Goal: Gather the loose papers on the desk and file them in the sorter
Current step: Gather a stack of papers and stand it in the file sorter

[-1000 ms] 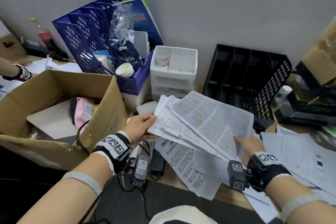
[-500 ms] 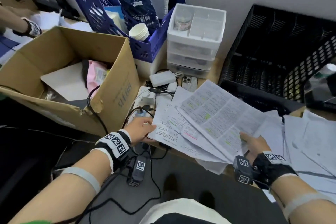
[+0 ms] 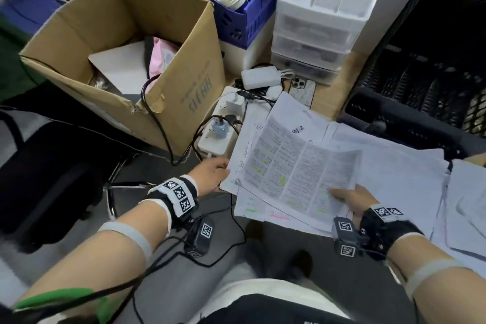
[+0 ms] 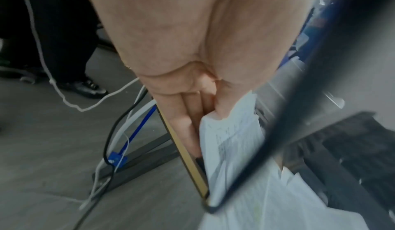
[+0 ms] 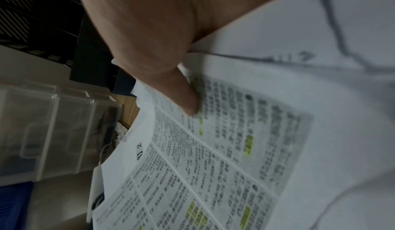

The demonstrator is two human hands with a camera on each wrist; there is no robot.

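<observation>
The left hand pinches the near-left corner of the stack of papers, thumb on top and fingers underneath, as the left wrist view shows. The right hand grips the near-right edge, its thumb pressed flat on the printed top sheet; the other fingers are hidden beneath. Holding opposite sides probably keeps the fanned sheets from sliding apart while they are squared up.

The stack sits between the two hands, over the near edge of the bench, and is uneven: several sheets stick out past each other at different angles. The top page carries dense columns of small print with yellow-green highlighter marks; a lower sheet shows a pink mark.

Beyond the right fingers lies the black mesh sorter, nothing filed in it yet that I can see. To the right of that hand more loose papers lie spread on the bench. Beyond the left fingers sit a power strip and a cardboard box.
</observation>
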